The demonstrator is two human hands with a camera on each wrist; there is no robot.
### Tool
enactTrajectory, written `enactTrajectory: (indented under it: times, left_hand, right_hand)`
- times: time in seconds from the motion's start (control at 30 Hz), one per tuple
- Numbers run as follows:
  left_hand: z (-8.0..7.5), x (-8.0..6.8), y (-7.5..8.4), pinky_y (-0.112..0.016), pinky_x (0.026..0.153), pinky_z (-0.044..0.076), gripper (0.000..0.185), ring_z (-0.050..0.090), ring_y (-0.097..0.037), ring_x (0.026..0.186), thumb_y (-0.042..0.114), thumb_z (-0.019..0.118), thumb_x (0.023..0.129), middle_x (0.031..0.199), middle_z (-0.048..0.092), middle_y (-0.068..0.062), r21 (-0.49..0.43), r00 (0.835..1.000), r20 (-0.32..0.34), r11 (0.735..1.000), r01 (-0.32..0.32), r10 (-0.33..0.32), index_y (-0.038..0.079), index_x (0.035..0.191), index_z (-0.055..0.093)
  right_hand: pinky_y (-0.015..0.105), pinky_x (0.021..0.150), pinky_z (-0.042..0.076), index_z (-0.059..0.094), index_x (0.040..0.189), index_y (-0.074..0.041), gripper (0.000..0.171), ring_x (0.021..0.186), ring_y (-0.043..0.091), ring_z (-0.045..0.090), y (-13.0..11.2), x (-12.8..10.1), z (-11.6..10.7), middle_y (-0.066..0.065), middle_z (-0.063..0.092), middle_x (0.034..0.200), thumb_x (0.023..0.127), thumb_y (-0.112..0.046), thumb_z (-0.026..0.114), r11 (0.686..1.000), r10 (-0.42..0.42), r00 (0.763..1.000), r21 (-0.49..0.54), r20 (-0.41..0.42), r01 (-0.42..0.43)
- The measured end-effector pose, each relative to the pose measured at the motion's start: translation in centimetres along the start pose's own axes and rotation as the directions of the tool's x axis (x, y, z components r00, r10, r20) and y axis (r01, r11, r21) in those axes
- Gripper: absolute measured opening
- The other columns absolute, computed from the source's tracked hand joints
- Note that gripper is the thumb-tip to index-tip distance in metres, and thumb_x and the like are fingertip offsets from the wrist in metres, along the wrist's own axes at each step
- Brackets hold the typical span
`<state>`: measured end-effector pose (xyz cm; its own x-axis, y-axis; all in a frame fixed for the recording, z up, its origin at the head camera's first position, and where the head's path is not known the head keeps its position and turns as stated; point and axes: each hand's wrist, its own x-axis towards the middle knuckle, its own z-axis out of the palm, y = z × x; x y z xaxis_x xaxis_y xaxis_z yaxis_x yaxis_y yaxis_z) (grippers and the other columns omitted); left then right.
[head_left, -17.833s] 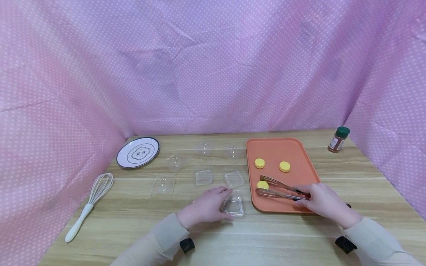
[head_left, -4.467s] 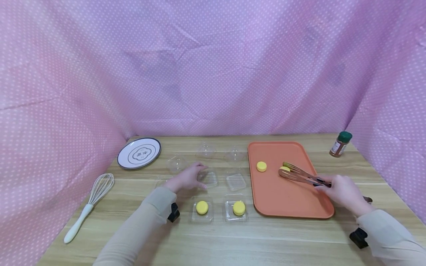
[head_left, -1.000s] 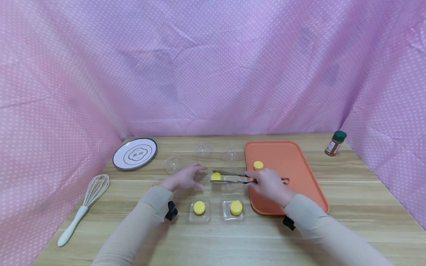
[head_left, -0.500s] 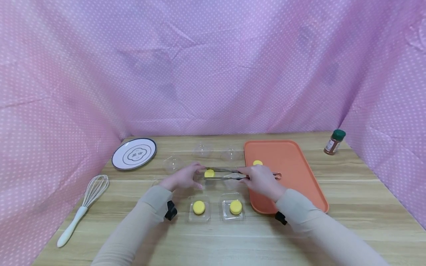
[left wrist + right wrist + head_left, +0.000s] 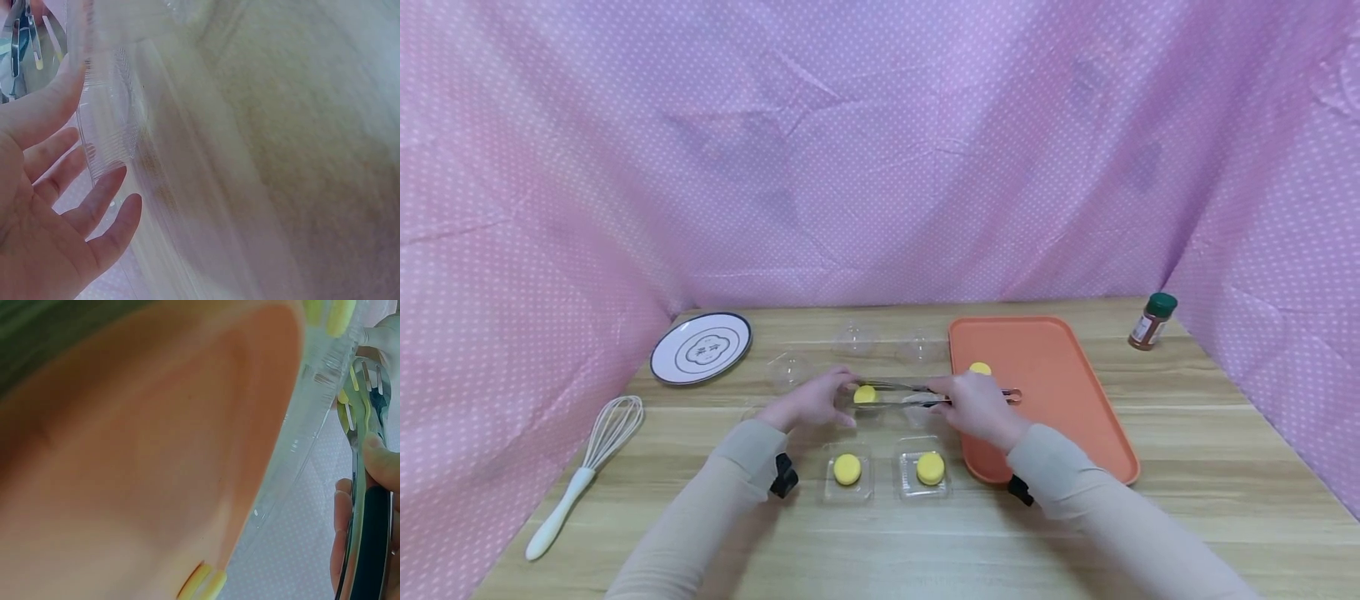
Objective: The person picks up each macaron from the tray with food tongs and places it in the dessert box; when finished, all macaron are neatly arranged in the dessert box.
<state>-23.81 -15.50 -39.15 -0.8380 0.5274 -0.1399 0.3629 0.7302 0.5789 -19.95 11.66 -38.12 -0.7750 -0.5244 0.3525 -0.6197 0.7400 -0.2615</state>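
My right hand (image 5: 983,407) grips metal tongs (image 5: 898,385), with a dark grip showing in the right wrist view. Between the tong tips is a yellow macaron (image 5: 865,395), over a clear plastic container beside my left hand (image 5: 815,402). In the left wrist view the left hand's loosely spread fingers (image 5: 103,200) and thumb touch the edge of that clear container (image 5: 112,119). Nearer me, two clear containers (image 5: 847,495) each hold one yellow macaron (image 5: 930,468). Another macaron (image 5: 980,367) lies on the orange tray (image 5: 1045,350), partly hidden by the right hand.
Several clear dome-shaped lids (image 5: 853,339) stand behind the containers. One more clear container (image 5: 922,413) sits under the tongs. A rimmed plate (image 5: 702,348) and a whisk (image 5: 583,479) lie at left. A spice jar (image 5: 1152,322) stands at far right.
Since the earlier frames, two macarons have come into the front containers. The tongs have carried another left from the tray to beside the left hand, drifting slightly left lately.
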Motion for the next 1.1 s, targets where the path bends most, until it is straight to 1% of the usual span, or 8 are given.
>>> enactTrajectory:
  times: [0.07,0.17,0.27,0.47,0.67,0.87,0.97,1.1]
  left_hand:
    - [0.02,-0.07,0.07,-0.047,0.107,0.04,0.076,0.051,-0.031,0.121,0.01,0.08,0.071,0.128,0.049,-0.009,-0.013,1.0,0.0,1.0,0.015,-0.015,0.0,0.137,0.044]
    - [-0.03,-0.17,0.21,-0.047,0.108,0.038,0.077,0.05,-0.031,0.122,0.011,0.08,0.071,0.13,0.049,-0.009,-0.024,1.0,0.003,0.999,0.029,-0.029,0.0,0.138,0.043]
    - [-0.15,-0.22,0.31,-0.048,0.109,0.037,0.076,0.05,-0.031,0.122,0.011,0.08,0.071,0.129,0.049,-0.009,-0.017,1.0,0.0,1.0,0.026,-0.026,0.001,0.138,0.044]
    - [-0.32,-0.26,0.35,-0.048,0.109,0.037,0.075,0.05,-0.032,0.121,0.01,0.08,0.072,0.129,0.049,-0.01,-0.007,1.0,0.0,1.0,-0.009,0.009,0.002,0.137,0.045]
    - [-0.37,-0.23,0.22,-0.05,0.108,0.038,0.072,0.051,-0.031,0.12,0.011,0.08,0.072,0.127,0.049,-0.009,0.0,0.999,0.0,0.999,-0.037,0.037,0.006,0.136,0.047]
    - [-0.25,-0.1,0.2,-0.048,0.108,0.039,0.074,0.051,-0.031,0.12,0.01,0.08,0.072,0.129,0.049,-0.009,-0.018,1.0,-0.001,1.0,-0.014,0.014,0.004,0.137,0.046]
    - [-0.19,-0.1,0.18,-0.047,0.107,0.04,0.074,0.051,-0.032,0.12,0.009,0.08,0.071,0.13,0.049,-0.009,-0.017,1.0,-0.002,1.0,-0.016,0.016,0.002,0.136,0.046]
    - [-0.16,-0.15,0.19,-0.047,0.106,0.04,0.074,0.051,-0.033,0.119,0.009,0.081,0.071,0.129,0.05,-0.01,-0.005,1.0,-0.004,1.0,-0.025,0.025,0.001,0.136,0.047]
  right_hand:
    - [0.018,0.043,0.03,0.071,0.11,-0.014,0.033,0.049,0.005,0.039,-0.15,0.13,0.05,0.002,0.073,0.083,0.078,-0.016,0.077,1.0,0.014,1.0,0.011,0.016,-0.015]
    - [0.017,0.042,0.027,0.071,0.111,-0.015,0.034,0.048,0.004,0.037,-0.36,0.35,0.08,0.001,0.072,0.077,0.078,-0.016,0.077,0.999,0.048,0.998,0.011,0.038,-0.048]
    - [0.017,0.04,0.025,0.071,0.112,-0.015,0.034,0.046,0.004,0.036,-0.54,0.56,0.06,0.001,0.071,0.076,0.078,-0.016,0.077,0.998,0.064,0.997,0.008,0.052,-0.065]
    - [0.018,0.04,0.029,0.071,0.112,-0.013,0.033,0.05,0.005,0.043,-0.73,0.69,0.01,0.006,0.074,0.091,0.079,-0.015,0.076,0.998,0.062,0.996,0.02,0.067,-0.064]
    - [0.018,0.04,0.03,0.071,0.112,-0.014,0.034,0.051,0.005,0.044,-0.75,0.72,-0.07,0.006,0.074,0.093,0.079,-0.013,0.076,0.997,0.069,0.995,0.019,0.072,-0.071]
    - [0.018,0.039,0.029,0.07,0.113,-0.013,0.035,0.048,0.006,0.041,-0.65,0.71,-0.08,0.004,0.073,0.082,0.079,-0.013,0.076,0.996,0.08,0.993,0.021,0.084,-0.082]
    - [0.018,0.04,0.028,0.07,0.114,-0.013,0.036,0.048,0.006,0.04,-0.6,0.65,-0.09,0.002,0.071,0.076,0.079,-0.013,0.076,0.996,0.084,0.992,0.017,0.09,-0.086]
    - [0.018,0.039,0.026,0.069,0.116,-0.013,0.037,0.045,0.006,0.037,-0.64,0.52,-0.23,-0.001,0.065,0.064,0.079,-0.012,0.075,0.996,0.089,0.991,0.022,0.098,-0.092]
